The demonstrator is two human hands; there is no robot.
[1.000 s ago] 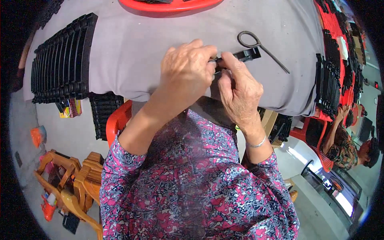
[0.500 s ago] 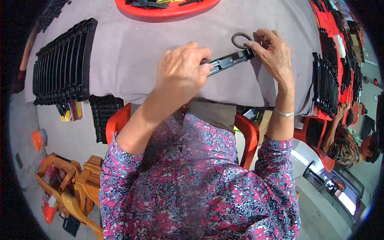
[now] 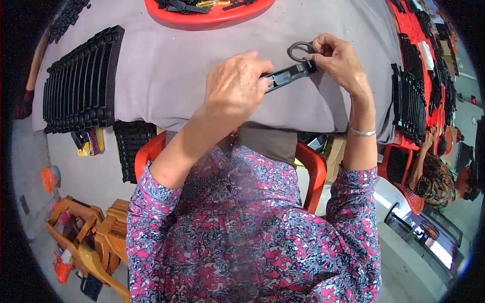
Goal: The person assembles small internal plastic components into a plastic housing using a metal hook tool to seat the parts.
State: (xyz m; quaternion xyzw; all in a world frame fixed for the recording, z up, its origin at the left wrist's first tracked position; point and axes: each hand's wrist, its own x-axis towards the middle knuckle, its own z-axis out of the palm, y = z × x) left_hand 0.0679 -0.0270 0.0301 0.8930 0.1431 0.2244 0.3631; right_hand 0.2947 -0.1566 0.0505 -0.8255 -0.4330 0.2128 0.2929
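The long part is black, the ring dark brown, the counter cloth mauve-grey, the tray red, and the blouse patterned in pink, navy and white.

Bright middle, black curved edges

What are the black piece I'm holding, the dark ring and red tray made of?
Black piece: probably satin plastic; recesses, soft sheen. Dark ring: likely metal, dull; slim bar bent into a loop. Red tray: apparently plastic, glossy; smooth, evenly coloured rim.
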